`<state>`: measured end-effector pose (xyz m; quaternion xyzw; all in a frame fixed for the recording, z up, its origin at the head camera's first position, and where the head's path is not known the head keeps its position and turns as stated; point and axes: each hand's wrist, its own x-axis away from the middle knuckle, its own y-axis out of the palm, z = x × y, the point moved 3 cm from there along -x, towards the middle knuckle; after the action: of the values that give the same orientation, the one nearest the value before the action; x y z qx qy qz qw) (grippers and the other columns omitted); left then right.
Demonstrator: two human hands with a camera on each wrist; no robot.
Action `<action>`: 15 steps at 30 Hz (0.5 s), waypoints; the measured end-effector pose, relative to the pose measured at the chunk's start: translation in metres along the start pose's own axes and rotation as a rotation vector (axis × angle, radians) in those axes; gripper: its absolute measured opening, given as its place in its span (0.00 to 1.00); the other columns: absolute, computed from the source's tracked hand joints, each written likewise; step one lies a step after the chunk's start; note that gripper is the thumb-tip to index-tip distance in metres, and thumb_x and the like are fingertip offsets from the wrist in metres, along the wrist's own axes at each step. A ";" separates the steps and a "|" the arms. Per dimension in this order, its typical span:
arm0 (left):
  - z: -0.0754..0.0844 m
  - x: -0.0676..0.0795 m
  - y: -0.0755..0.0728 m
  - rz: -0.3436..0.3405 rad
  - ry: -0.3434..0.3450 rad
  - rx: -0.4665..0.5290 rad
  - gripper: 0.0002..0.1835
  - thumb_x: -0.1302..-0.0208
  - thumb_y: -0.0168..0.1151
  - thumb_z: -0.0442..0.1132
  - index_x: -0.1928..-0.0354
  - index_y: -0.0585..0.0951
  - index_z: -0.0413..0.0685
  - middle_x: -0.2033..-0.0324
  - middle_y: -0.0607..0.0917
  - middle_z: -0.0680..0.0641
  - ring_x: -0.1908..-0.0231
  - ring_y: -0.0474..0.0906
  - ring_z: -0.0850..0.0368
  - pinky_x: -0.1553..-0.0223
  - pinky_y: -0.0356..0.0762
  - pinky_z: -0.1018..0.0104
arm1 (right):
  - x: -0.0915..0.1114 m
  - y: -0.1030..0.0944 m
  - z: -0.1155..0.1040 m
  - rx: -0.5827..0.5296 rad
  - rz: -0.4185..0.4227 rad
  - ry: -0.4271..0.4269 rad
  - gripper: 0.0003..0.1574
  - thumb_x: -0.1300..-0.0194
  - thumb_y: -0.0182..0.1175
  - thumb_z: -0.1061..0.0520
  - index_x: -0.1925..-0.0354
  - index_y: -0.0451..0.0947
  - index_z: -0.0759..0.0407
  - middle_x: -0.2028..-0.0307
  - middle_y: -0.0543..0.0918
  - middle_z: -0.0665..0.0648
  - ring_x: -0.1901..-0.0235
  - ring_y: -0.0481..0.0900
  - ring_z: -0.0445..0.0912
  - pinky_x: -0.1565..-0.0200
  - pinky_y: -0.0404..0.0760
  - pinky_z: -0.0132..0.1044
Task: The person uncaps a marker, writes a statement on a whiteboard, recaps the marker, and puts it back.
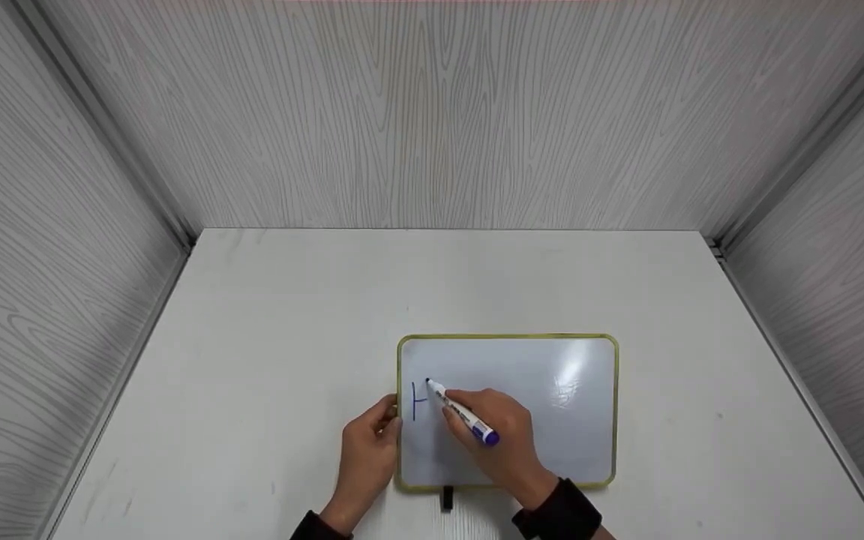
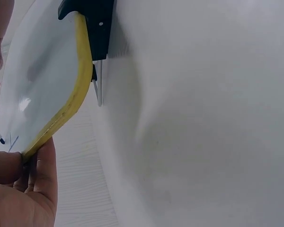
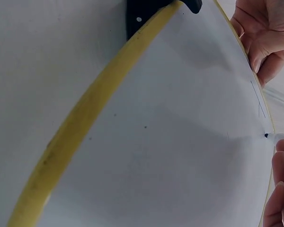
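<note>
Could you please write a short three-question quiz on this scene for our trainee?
1. Multiple choice: which hand holds the marker?
A) Left
B) Right
C) Both
2. True or false: the frame of the whiteboard is red.
3. Short answer: where does the left hand grip the whiteboard, as the head view shows it?

Key:
1. B: the right hand holds it.
2. False: it is yellow.
3. At its left edge.

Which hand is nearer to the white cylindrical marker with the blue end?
Right. The right hand grips the marker over the yellow-framed rectangular whiteboard; the left hand is apart from the marker, to its left, holding the whiteboard's left edge.
</note>
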<state>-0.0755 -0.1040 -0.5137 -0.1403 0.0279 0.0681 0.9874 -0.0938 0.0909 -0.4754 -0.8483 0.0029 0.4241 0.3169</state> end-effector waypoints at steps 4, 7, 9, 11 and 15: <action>0.000 0.000 0.000 0.004 0.005 0.004 0.20 0.32 0.60 0.19 0.38 0.80 0.26 0.53 0.88 0.38 0.55 0.85 0.50 0.55 0.84 0.61 | 0.001 0.000 0.000 0.013 -0.002 -0.003 0.18 0.47 0.78 0.64 0.56 0.91 0.58 0.67 0.89 0.48 0.72 0.82 0.39 0.70 0.79 0.30; 0.000 0.000 0.001 0.009 0.010 0.004 0.20 0.32 0.60 0.19 0.39 0.80 0.27 0.54 0.89 0.38 0.55 0.85 0.50 0.56 0.83 0.61 | 0.002 -0.001 0.000 0.020 -0.007 -0.024 0.18 0.48 0.78 0.64 0.56 0.91 0.58 0.68 0.89 0.48 0.73 0.82 0.38 0.71 0.78 0.30; -0.001 -0.001 0.001 0.009 0.008 -0.001 0.20 0.32 0.60 0.19 0.39 0.81 0.28 0.54 0.89 0.38 0.56 0.85 0.51 0.56 0.83 0.61 | 0.003 -0.002 0.000 0.019 -0.010 -0.038 0.17 0.48 0.78 0.64 0.56 0.91 0.58 0.68 0.89 0.48 0.73 0.82 0.38 0.71 0.78 0.30; -0.001 -0.001 0.001 0.008 0.006 -0.001 0.20 0.32 0.60 0.19 0.39 0.81 0.28 0.54 0.89 0.39 0.56 0.85 0.51 0.55 0.83 0.62 | 0.005 -0.002 0.000 0.021 -0.018 -0.042 0.17 0.48 0.78 0.63 0.57 0.91 0.58 0.68 0.89 0.48 0.74 0.81 0.38 0.71 0.78 0.30; -0.002 -0.001 0.001 0.003 -0.001 0.010 0.20 0.32 0.60 0.19 0.39 0.81 0.28 0.55 0.89 0.40 0.56 0.84 0.51 0.55 0.82 0.63 | 0.010 -0.003 -0.001 0.029 -0.032 -0.045 0.17 0.48 0.78 0.63 0.57 0.91 0.57 0.68 0.89 0.47 0.74 0.81 0.38 0.70 0.78 0.29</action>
<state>-0.0771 -0.1034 -0.5154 -0.1352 0.0279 0.0697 0.9880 -0.0859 0.0949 -0.4805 -0.8340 -0.0116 0.4377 0.3359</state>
